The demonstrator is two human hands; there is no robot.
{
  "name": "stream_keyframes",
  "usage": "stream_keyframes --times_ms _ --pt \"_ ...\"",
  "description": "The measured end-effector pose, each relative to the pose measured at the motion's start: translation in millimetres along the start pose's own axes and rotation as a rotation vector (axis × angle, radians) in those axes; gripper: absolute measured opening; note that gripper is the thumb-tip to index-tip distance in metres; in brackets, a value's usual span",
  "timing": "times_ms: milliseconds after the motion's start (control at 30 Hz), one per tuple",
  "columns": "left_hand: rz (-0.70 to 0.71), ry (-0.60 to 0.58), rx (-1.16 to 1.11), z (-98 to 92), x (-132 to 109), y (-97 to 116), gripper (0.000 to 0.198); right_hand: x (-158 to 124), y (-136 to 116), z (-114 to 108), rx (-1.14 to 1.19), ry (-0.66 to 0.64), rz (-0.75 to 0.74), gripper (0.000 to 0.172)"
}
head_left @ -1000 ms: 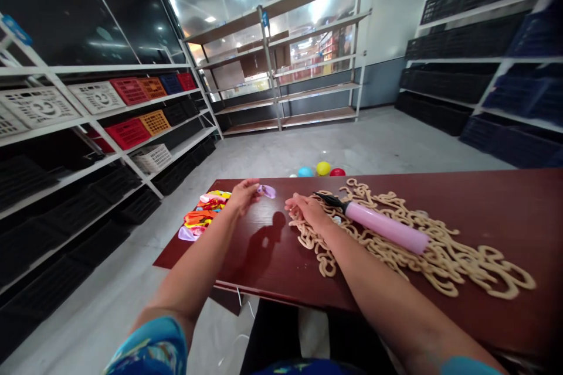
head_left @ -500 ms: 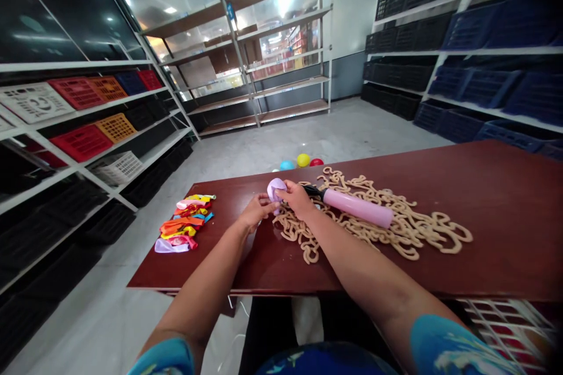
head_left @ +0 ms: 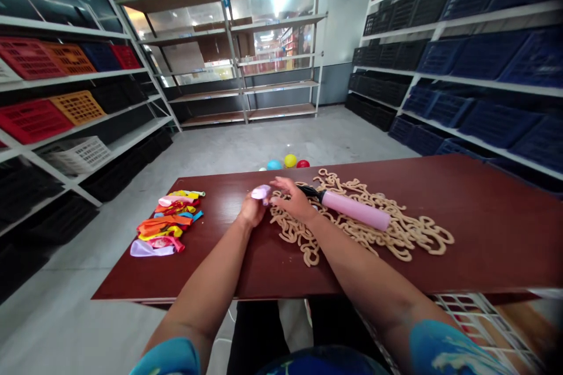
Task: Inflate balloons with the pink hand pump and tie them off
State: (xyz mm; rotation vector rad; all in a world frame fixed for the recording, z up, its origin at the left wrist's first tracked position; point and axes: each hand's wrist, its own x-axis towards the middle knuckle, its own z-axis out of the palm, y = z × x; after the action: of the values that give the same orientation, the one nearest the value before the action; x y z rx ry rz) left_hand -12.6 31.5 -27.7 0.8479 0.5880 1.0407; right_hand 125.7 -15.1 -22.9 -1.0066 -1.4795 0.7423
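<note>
A small, soft lilac balloon [head_left: 261, 192] is pinched in my left hand [head_left: 252, 211], above the middle of the table. My right hand [head_left: 294, 198] is just to its right with fingers apart; its fingertips come close to the balloon, and I cannot tell if they touch it. Under and beyond my right wrist lies a pink hand pump [head_left: 356, 210] with a black nozzle end. It rests on a tangle of beige curly cord [head_left: 396, 234]. Flat balloons [head_left: 169, 217] in several colours lie in a row on the left of the table.
The dark red table [head_left: 475, 228] fills the front. Inflated blue, yellow and red balloons [head_left: 290, 161] show past its far edge. Crates [head_left: 79, 106] on shelves line the left wall, navy crates [head_left: 488, 58] the right. A metal rack [head_left: 244, 70] stands at the back.
My right hand has loosened from the lilac balloon and its fingers have spread. The balloon now sits lower and smaller-looking in my left hand. The camera view has shifted slightly.
</note>
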Motion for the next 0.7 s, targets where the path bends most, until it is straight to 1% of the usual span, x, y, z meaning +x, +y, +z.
stream_keyframes --times_ms 100,200,267,333,400,500,567,600,633,700 --pt "-0.047 0.066 -0.303 -13.9 4 13 0.014 1 5 -1 -0.124 0.057 0.036 0.049" --pt "-0.065 0.148 -0.479 -29.4 9 21 0.021 7 1 -9 -0.267 0.079 0.069 0.040" --pt "-0.070 0.184 -0.552 -35.5 11 21 0.021 10 -11 -23 -0.438 0.056 0.082 0.038" --pt "-0.067 0.193 -0.573 -36.8 13 21 0.019 7 -27 -44 -0.700 0.044 0.115 0.039" --pt "-0.057 0.197 -0.546 -34.8 12 21 0.017 -5 -44 -69 -0.986 0.054 0.197 0.041" --pt "-0.062 0.207 -0.540 -30.1 9 24 0.013 -38 -58 -105 -1.346 0.107 0.428 0.045" --pt "-0.083 0.206 -0.583 -27.6 8 26 0.010 -60 -59 -121 -1.476 0.089 0.560 0.052" --pt "-0.092 0.206 -0.604 -26.8 7 27 0.009 -70 -58 -126 -1.516 0.066 0.608 0.053" --pt "-0.101 0.207 -0.620 -26.3 6 27 0.007 -78 -56 -129 -1.547 0.045 0.630 0.050" --pt "-0.119 0.205 -0.640 -25.9 6 27 0.007 -88 -52 -129 -1.580 0.027 0.600 0.045"
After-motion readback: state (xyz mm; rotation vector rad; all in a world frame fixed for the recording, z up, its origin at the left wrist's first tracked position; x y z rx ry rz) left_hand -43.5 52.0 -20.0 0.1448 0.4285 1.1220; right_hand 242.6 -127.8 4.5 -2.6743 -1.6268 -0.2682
